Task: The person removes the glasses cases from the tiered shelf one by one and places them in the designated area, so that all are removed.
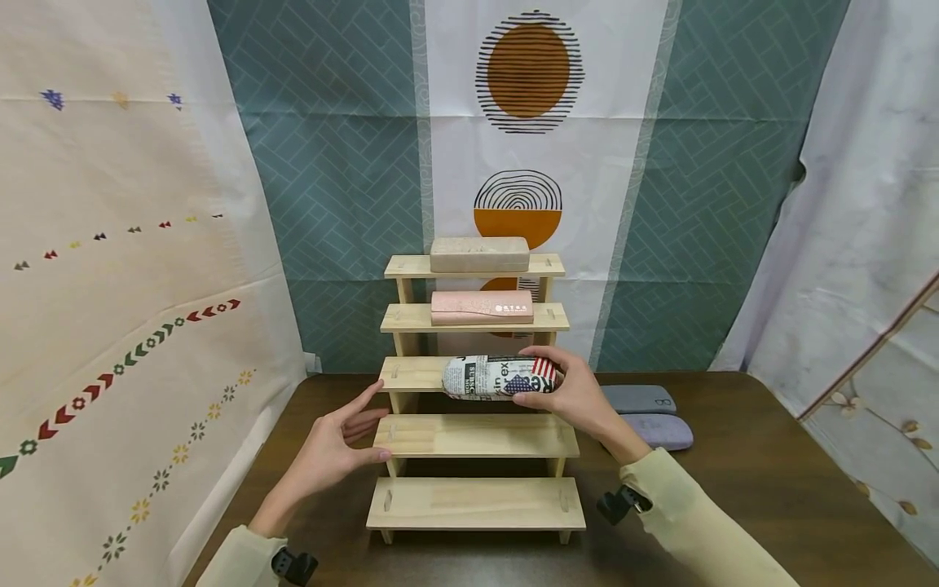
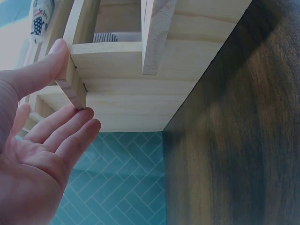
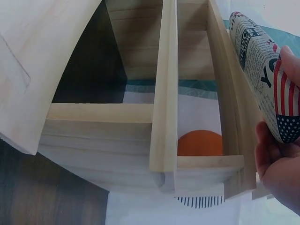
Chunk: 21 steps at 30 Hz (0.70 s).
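Observation:
My right hand [image 1: 561, 387] holds a glasses case [image 1: 499, 377] with newspaper and flag print, thumb and fingers around its right end. The case lies lengthwise at the middle step of a wooden tiered rack [image 1: 484, 505]. In the right wrist view, the printed case [image 3: 258, 61] tilts beside the upper boards. My left hand [image 1: 337, 447] is at the rack's left side. In the left wrist view, the left hand's thumb and fingertips bracket the end of one board [image 2: 72, 82]. A pink glasses case [image 1: 482, 308] and a beige case [image 1: 480, 255] sit on the two upper steps.
A grey case [image 1: 638, 399] and a purple case [image 1: 658, 431] lie on the dark wooden table [image 1: 763, 481], right of the rack. Patterned curtains [image 1: 330, 163] hang behind and at both sides. The two lower boards carry no cases.

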Motion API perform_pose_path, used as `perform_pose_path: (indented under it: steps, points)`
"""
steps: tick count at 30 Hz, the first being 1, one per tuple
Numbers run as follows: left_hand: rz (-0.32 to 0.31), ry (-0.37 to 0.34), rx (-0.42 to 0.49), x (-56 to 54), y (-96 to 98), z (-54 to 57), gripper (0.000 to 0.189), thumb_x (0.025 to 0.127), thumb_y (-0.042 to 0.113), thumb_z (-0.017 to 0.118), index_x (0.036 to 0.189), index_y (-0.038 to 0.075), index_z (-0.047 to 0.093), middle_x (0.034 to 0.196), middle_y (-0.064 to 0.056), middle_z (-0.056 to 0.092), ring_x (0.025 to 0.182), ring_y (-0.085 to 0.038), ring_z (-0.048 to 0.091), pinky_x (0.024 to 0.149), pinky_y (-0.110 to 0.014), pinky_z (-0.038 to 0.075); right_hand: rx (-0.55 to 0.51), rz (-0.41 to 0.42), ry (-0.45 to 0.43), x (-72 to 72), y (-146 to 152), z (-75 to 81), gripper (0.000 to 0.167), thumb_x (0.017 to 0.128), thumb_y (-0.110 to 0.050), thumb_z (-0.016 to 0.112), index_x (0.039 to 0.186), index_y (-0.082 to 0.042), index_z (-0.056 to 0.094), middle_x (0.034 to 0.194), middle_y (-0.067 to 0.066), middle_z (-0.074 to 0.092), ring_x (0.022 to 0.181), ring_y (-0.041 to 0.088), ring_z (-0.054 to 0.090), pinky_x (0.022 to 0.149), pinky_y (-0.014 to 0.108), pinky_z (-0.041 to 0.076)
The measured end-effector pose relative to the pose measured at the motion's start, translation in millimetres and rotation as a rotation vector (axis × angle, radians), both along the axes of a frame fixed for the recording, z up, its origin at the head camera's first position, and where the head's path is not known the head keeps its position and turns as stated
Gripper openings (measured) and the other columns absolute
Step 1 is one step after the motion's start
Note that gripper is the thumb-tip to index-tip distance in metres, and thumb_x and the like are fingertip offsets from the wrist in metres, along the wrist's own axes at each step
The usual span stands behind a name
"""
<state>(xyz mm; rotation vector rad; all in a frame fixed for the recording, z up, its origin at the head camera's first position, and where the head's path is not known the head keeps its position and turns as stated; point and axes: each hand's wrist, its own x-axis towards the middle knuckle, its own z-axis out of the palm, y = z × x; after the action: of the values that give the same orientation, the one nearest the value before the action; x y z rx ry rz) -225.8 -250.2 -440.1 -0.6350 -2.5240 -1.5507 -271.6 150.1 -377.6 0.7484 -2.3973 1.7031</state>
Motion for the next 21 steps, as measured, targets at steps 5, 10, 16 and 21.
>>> perform_pose_path:
  steps: [5,10,16,21]
  points:
    - [-0.006,0.002,0.002,0.2,-0.8,-0.3,0.107,0.078,0.011,0.096,0.166,0.028,0.038,0.138,-0.018,0.066,0.127,-0.032,0.065,0.102,-0.053,0.053,-0.018,0.008,-0.003,3.2,5,-1.4,0.065,0.080,-0.007,0.094,0.139,-0.008,0.066,0.115,0.015,0.067,0.095,0.028,0.069,0.073,0.032,0.063]
    - [-0.007,0.001,0.002,0.8,-0.7,-0.8,0.107,0.077,0.011,0.096,0.166,0.027,0.038,0.138,-0.020,0.066,0.127,-0.033,0.065,0.102,-0.052,0.054,-0.022,-0.006,0.004,6.9,11,-2.9,0.064,0.079,-0.008,0.094,0.137,-0.008,0.067,0.117,0.017,0.067,0.096,0.029,0.069,0.075,0.031,0.062]
    - [-0.010,0.005,0.008,0.2,0.3,-0.6,0.107,0.077,0.009,0.096,0.166,0.026,0.038,0.138,-0.022,0.066,0.127,-0.032,0.065,0.101,-0.052,0.054,-0.038,-0.009,-0.008,12.1,22,-4.8,0.066,0.081,-0.007,0.093,0.140,-0.005,0.065,0.121,0.018,0.066,0.098,0.030,0.069,0.076,0.031,0.062]
    - [-0.004,-0.002,0.000,0.8,-0.1,0.6,0.108,0.077,0.010,0.096,0.166,0.027,0.037,0.139,-0.021,0.065,0.127,-0.032,0.065,0.102,-0.050,0.054,-0.043,-0.005,0.017,15.9,32,-7.3,0.067,0.082,-0.004,0.092,0.142,-0.004,0.064,0.123,0.019,0.066,0.097,0.023,0.069,0.075,0.029,0.062]
